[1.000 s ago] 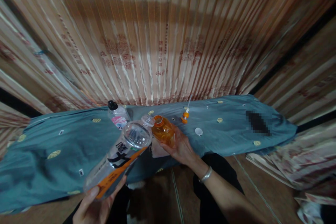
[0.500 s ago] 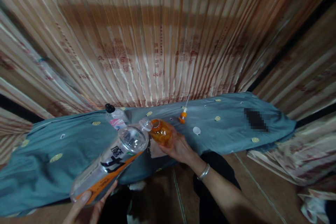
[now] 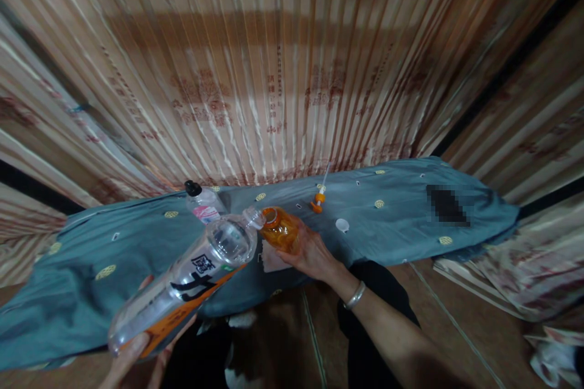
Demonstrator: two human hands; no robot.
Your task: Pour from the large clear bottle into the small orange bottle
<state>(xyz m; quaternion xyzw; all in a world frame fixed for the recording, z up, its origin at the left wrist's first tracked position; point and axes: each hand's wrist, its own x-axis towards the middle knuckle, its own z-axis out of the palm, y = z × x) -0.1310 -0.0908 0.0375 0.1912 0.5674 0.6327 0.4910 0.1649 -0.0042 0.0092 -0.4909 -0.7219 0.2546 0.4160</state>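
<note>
My left hand (image 3: 137, 352) grips the lower end of a large clear plastic bottle (image 3: 187, 282) with black lettering and an orange label band. The bottle is tilted, its neck pointing up and right at the mouth of a small amber bottle (image 3: 279, 232). The two mouths meet or nearly meet; I cannot tell whether liquid runs between them. Fingers of my right hand (image 3: 310, 252) wrap around the amber bottle, which leans toward the clear one. An orange pump head (image 3: 318, 200) with a thin tube lies on the cloth beyond my right hand. Near it rests a white round cap (image 3: 342, 226).
A clear bottle with a black top and pink label (image 3: 203, 203) is on the blue-green cloth (image 3: 392, 234) behind the large bottle. A pale sheet (image 3: 274, 261) lies below the amber bottle. A blurred-out dark object (image 3: 448, 205) is at right. A striped curtain (image 3: 274, 73) hangs behind.
The large bottle's base has shifted slightly left and my left hand with it. The amber bottle and my right hand keep nearly the same place. The whole view has shifted slightly.
</note>
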